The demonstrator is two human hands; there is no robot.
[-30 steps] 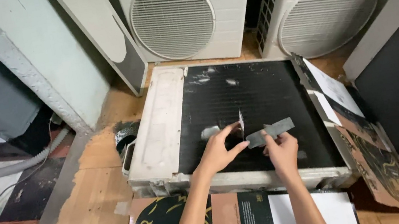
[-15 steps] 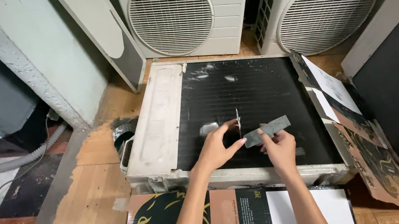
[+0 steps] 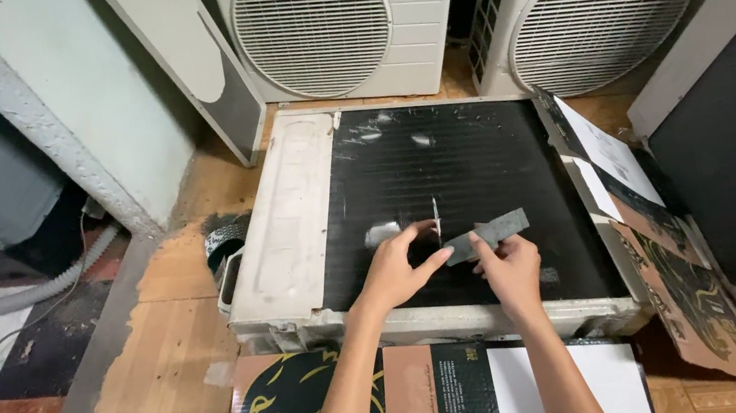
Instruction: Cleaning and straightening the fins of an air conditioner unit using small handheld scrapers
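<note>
Right hand [image 3: 510, 267] grips the grey strip [image 3: 488, 235]; left hand [image 3: 396, 270] rests open just beside it.

The condenser unit [image 3: 449, 213] lying flat shows a black finned coil face with a few pale silvery dents, framed by an off-white, grime-marked casing; the strip [image 3: 488, 235] gripped by the right hand [image 3: 510, 270] is dull grey, possibly metal; the cardboard [image 3: 441, 403] below is black with yellow swirl lines, a tan panel and a white panel; the two upright outdoor units [image 3: 337, 22] are off-white with pale round grilles; the floor tiles [image 3: 161, 341] are orange-brown.
</note>
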